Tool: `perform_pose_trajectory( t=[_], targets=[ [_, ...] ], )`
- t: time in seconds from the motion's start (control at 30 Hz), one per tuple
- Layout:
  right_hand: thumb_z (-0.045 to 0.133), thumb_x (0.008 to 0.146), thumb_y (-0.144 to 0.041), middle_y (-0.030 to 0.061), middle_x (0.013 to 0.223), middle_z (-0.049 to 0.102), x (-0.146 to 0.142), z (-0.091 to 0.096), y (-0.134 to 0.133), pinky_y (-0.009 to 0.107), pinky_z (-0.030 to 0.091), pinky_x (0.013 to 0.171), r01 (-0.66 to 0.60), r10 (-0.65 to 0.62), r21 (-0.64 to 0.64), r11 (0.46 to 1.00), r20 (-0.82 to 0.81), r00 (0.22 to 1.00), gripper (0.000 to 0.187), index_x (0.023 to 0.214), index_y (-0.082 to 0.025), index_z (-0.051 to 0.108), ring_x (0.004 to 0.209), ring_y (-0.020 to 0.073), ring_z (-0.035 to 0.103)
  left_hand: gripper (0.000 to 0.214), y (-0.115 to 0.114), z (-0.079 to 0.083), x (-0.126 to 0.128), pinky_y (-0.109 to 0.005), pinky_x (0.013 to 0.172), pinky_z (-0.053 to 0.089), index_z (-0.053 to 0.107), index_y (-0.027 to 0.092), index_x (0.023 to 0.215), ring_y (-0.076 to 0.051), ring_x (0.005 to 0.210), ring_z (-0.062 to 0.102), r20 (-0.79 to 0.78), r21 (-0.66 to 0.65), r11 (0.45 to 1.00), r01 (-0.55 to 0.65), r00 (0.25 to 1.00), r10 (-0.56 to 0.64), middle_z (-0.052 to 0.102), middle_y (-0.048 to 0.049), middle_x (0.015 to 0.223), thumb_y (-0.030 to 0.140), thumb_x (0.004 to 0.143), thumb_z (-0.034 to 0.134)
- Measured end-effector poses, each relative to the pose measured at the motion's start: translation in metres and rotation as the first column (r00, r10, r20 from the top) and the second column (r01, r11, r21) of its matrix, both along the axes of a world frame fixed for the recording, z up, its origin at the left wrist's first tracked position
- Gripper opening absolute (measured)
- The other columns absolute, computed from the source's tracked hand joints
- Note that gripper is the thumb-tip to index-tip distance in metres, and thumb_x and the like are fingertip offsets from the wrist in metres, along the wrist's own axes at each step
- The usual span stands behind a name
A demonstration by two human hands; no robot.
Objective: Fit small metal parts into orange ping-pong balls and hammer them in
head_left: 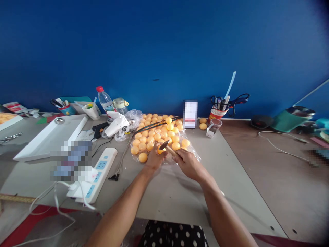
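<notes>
Two bare hands, close together. Left hand (154,157): fingers curled around one small, smooth orange ball (161,150), plastic-looking. Right hand (189,163): clamped on the pale wooden handle of a short, dark-bladed knife (164,144); blade lies over the ball. Cutting or only touching: can't tell. Many loose orange balls (143,157) just beyond both hands, on clear crinkled plastic film (194,152).

Doing it well, my judgement: grip the ball from below, left thumb and fingertips off the blade line; short strokes, light pressure, since a smooth curve likely lets the edge skid.

Writing: none legible. Clear plastic bottle with red cap (105,99), beyond and left of left hand: label too small. Red-and-white paper cup (215,114), beyond and right of right hand: print unreadable. Upright white rectangular panel (190,115), beyond right hand: pixelated. White power strip with blue socket panels (109,155), left of left hand: no brand readable.
</notes>
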State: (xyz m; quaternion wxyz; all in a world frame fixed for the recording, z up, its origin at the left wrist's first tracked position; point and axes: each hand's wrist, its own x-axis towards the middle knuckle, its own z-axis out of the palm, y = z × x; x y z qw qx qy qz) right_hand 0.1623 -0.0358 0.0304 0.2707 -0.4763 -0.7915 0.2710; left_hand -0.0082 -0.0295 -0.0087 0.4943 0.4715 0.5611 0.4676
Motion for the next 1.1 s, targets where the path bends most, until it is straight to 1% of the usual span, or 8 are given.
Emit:
perform_pose_trajectory(
  t=[0.2,0.37,0.57,0.73,0.83,0.93,1.03,1.1],
  targets=[
    [0.048,0.090,-0.026,-0.0001,0.071,0.053,0.0010,0.0003,0.0009,0.024,0.035,0.059,0.005,-0.005,0.013,1.000,-0.012,1.000,0.025,0.067,-0.020,0.043,0.064,0.0125,0.048,0.042,0.0000,-0.0026,-0.0018,-0.022,0.055,0.038,0.049,0.019,0.114,-0.010,0.054,0.048,-0.014,0.010,1.000,0.025,1.000,-0.025,0.052,0.0060,0.062,0.032,0.076,0.061],
    [0.048,0.089,-0.025,-0.0002,0.070,0.052,0.0017,-0.0028,0.0019,0.024,0.035,0.057,-0.007,0.007,0.008,1.000,-0.002,1.000,0.025,0.066,-0.020,0.043,0.062,0.0124,0.047,0.039,-0.0001,-0.0030,-0.0018,-0.023,0.057,0.041,0.050,0.018,0.111,-0.010,0.055,0.048,0.008,0.007,1.000,0.002,1.000,-0.002,0.052,0.0055,0.064,0.033,0.076,0.062],
    [0.047,0.089,-0.026,0.0000,0.069,0.052,0.0010,-0.0014,0.0014,0.024,0.034,0.057,-0.006,0.006,0.002,1.000,0.015,1.000,0.025,0.066,-0.021,0.043,0.061,0.0127,0.047,0.040,0.0008,-0.0028,-0.0016,-0.022,0.055,0.040,0.049,0.019,0.112,-0.009,0.054,0.048,0.017,-0.001,1.000,0.001,1.000,-0.001,0.052,0.0058,0.064,0.031,0.076,0.062],
    [0.046,0.090,-0.027,0.0000,0.070,0.053,0.0014,-0.0019,0.0023,0.024,0.035,0.058,0.006,-0.006,0.017,1.000,-0.004,1.000,0.026,0.065,-0.021,0.040,0.062,0.0128,0.047,0.041,0.0026,-0.0075,-0.0031,-0.023,0.055,0.040,0.049,0.019,0.112,-0.010,0.053,0.048,0.012,0.012,1.000,0.013,1.000,-0.013,0.052,0.0064,0.061,0.033,0.075,0.063],
    [0.047,0.089,-0.026,-0.0002,0.069,0.052,0.0023,-0.0023,0.0027,0.025,0.034,0.058,0.014,-0.014,0.001,1.000,0.026,1.000,0.025,0.065,-0.021,0.041,0.062,0.0129,0.047,0.040,0.0032,-0.0097,-0.0032,-0.023,0.056,0.040,0.049,0.020,0.110,-0.010,0.054,0.049,0.031,0.014,1.000,-0.005,1.000,0.004,0.053,0.0061,0.062,0.033,0.075,0.063],
    [0.048,0.089,-0.026,-0.0003,0.069,0.052,0.0027,-0.0012,0.0022,0.024,0.034,0.057,0.003,-0.003,-0.012,1.000,0.020,1.000,0.025,0.065,-0.021,0.042,0.062,0.0126,0.047,0.038,0.0027,-0.0082,-0.0024,-0.024,0.057,0.041,0.049,0.019,0.109,-0.010,0.055,0.049,0.047,0.016,0.999,-0.028,0.999,0.027,0.052,0.0058,0.064,0.031,0.076,0.063],
    [0.047,0.090,-0.027,-0.0003,0.069,0.053,0.0020,-0.0007,0.0017,0.024,0.035,0.057,0.012,-0.012,0.007,1.000,-0.004,1.000,0.026,0.065,-0.020,0.042,0.061,0.0123,0.047,0.038,0.0015,-0.0042,-0.0014,-0.024,0.058,0.041,0.049,0.019,0.108,-0.010,0.055,0.048,0.053,0.012,1.000,-0.005,0.999,0.004,0.053,0.0056,0.063,0.032,0.075,0.064],
    [0.047,0.089,-0.027,-0.0003,0.068,0.052,0.0010,-0.0014,0.0018,0.024,0.034,0.055,0.012,-0.012,0.003,1.000,0.006,1.000,0.026,0.064,-0.020,0.043,0.060,0.0122,0.046,0.039,0.0009,-0.0020,-0.0008,-0.024,0.057,0.040,0.050,0.019,0.105,-0.010,0.056,0.049,0.081,-0.001,1.000,-0.030,0.996,0.030,0.053,0.0052,0.065,0.032,0.073,0.066]
  ],
)
